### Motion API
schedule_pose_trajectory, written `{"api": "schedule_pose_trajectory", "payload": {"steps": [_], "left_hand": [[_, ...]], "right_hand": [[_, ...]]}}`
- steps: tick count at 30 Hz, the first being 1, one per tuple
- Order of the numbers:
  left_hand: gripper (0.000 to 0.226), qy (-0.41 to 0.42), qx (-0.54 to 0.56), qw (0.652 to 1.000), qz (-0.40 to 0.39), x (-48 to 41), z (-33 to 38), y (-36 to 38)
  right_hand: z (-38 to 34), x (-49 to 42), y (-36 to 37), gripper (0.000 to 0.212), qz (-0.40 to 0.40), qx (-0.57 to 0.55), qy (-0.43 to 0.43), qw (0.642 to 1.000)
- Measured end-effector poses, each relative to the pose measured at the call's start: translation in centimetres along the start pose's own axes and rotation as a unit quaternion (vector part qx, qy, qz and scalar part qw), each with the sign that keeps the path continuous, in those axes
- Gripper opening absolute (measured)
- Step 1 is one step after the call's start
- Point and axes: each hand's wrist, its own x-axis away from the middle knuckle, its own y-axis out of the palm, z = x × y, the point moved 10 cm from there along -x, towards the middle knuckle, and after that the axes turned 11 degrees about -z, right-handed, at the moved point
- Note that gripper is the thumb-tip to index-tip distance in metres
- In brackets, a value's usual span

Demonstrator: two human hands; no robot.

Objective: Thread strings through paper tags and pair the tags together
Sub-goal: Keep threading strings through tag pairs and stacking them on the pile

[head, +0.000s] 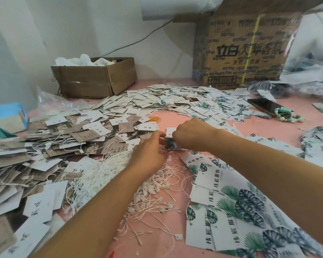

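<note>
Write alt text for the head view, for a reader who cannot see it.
The left hand and right hand pinch a small white paper tag together over a pink table. Loose white strings lie beneath the forearms, with brown-and-white tags heaped left and leaf-print tags right.

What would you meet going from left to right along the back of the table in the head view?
Blue tissue pack → small open cardboard box → large printed cardboard box.
</note>
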Motion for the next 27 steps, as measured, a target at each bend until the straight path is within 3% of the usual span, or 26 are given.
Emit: {"api": "schedule_pose_trajectory", "payload": {"steps": [4,9,11,15,17,27], "left_hand": [[0.046,0.003,0.003,1.000,0.002,-0.1,-0.1,0.0],[0.035,-0.002,0.083,0.997,0.003,-0.3,-0.4,-0.2],[0.033,-0.004,0.113,0.994,0.007,-0.4,-0.6,-0.3],[0.029,0.004,0.130,0.991,0.016,-0.4,-0.7,-0.5],[0.025,0.017,0.148,0.989,0.024,-0.4,-0.6,-0.7],[0.023,0.042,0.170,0.984,0.019,-0.4,-0.2,-0.8]], "right_hand": [[-0.7,0.7,-0.1,0.023,0.034,0.024,-0.011,0.999],[-0.8,1.3,0.1,0.024,0.060,0.012,-0.013,0.998],[0.4,1.1,0.5,0.037,0.048,-0.055,0.000,0.997],[3.2,-0.3,2.7,0.099,-0.030,-0.239,0.030,0.970],[3.3,-1.2,3.9,0.117,-0.064,-0.300,0.023,0.952],[3.1,-3.1,6.3,0.129,-0.088,-0.448,-0.002,0.890]]}}
